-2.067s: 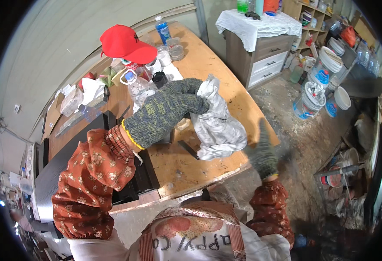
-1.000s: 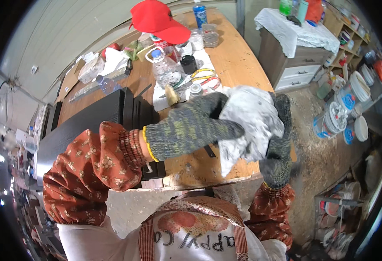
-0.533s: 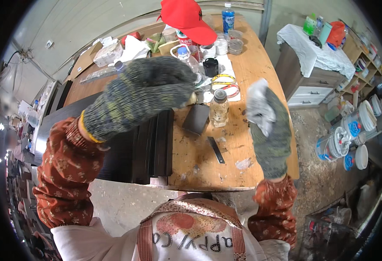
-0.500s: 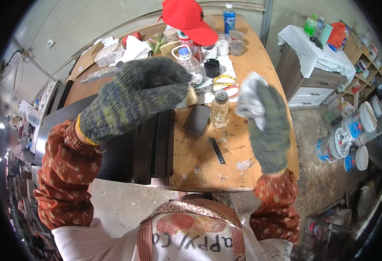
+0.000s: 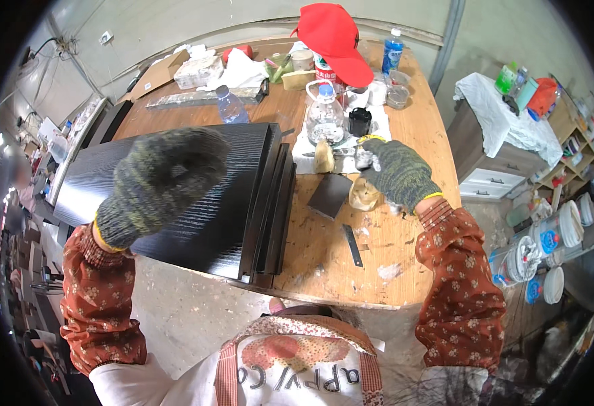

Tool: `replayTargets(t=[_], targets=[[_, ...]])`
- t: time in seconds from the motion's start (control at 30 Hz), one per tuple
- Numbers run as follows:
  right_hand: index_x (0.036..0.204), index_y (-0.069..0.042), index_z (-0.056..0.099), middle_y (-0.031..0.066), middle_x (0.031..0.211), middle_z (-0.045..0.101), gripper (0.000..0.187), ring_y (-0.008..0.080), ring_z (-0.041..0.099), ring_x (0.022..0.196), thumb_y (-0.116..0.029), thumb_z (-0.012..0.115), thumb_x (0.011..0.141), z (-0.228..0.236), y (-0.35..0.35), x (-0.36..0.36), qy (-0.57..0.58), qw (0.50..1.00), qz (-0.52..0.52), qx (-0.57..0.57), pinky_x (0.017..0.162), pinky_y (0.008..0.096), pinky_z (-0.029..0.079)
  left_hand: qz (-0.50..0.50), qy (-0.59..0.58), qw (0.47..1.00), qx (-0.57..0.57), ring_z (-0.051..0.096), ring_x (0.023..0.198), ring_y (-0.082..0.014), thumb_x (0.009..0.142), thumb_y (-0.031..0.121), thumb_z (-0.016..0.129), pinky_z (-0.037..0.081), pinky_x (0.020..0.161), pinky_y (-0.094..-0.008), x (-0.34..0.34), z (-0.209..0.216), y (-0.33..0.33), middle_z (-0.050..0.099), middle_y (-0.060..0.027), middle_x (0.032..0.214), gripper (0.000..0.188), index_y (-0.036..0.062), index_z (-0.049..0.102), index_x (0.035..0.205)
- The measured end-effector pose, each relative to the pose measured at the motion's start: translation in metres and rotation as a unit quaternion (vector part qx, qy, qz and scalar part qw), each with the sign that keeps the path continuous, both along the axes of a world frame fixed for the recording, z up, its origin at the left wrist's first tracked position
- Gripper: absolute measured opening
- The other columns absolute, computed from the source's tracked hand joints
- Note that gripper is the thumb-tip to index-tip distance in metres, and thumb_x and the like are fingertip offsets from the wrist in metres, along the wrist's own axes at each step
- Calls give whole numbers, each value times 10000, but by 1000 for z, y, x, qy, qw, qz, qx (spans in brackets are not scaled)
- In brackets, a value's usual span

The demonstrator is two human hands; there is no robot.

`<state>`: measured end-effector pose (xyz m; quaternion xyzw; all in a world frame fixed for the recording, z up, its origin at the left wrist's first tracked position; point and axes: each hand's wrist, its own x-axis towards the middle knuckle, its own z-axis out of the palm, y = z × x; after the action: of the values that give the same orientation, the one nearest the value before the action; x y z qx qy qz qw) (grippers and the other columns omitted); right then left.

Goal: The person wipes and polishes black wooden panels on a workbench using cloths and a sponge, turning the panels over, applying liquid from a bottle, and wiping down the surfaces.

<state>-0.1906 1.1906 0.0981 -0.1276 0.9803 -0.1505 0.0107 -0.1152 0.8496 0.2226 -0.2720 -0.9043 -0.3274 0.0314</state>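
Note:
My left hand (image 5: 162, 181), in a dark grey-green knit glove, is above the stack of black wood-grain panels (image 5: 209, 203); motion smears its curled fingers, and nothing shows in them. In a matching glove, my right hand (image 5: 398, 172) is closed on a crumpled white cloth (image 5: 367, 160), bits of which show at the fingertips and below the palm. Right against that hand is a stained beige bottle (image 5: 363, 196), its top hidden by the glove. Left of it lie a dark square pad (image 5: 329, 195) and a beige block (image 5: 323, 158). A black flat strip (image 5: 352, 245) lies nearer me.
Behind stand a clear jug with a blue cap (image 5: 325, 118), a black cup (image 5: 360, 122), a clear bottle (image 5: 231, 107), a blue-liquid bottle (image 5: 392, 53) and a red cap (image 5: 334, 44). A cloth-covered cabinet (image 5: 493, 155) and white buckets (image 5: 517, 260) stand right of the wooden table (image 5: 324, 271).
My left hand has moved left, from near the beige block to over the panels. My right hand has swung inward against the bottle, with the cloth still in it.

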Motion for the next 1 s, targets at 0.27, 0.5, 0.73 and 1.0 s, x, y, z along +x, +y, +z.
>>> replayTargets(t=[0.27,0.5,0.73,1.0], targets=[[1193,-26,625,96,1091,684,396,177,658,960,-31,722,809,-3,24,50,227,858,-67,-456,855,314,528,-112,231,938,-233,640,1051,-296,806,342,752,504,915,-422,-23,-14,88,645,-131,1168,566,92,581,1284],[1309,-20,522,89,1256,571,438,209,558,1112,-174,587,904,-51,69,103,117,555,22,-823,964,374,449,-222,295,880,-299,634,1030,-328,783,255,705,483,847,-444,-36,-17,207,645,-180,1146,599,0,528,1295],[1418,-70,441,64,1472,443,535,243,442,1301,-396,441,994,-126,65,109,-125,301,226,-918,1101,465,331,-294,385,817,-312,670,982,-291,863,175,622,524,781,-445,-42,-29,238,690,-130,1066,354,41,622,1191],[1335,-25,507,96,1356,530,443,217,520,1193,-275,516,969,-135,58,88,-139,307,192,-922,1019,385,408,-261,356,836,-326,668,994,-302,893,213,627,530,824,-422,-38,-14,168,690,-142,1062,344,40,627,1191]])
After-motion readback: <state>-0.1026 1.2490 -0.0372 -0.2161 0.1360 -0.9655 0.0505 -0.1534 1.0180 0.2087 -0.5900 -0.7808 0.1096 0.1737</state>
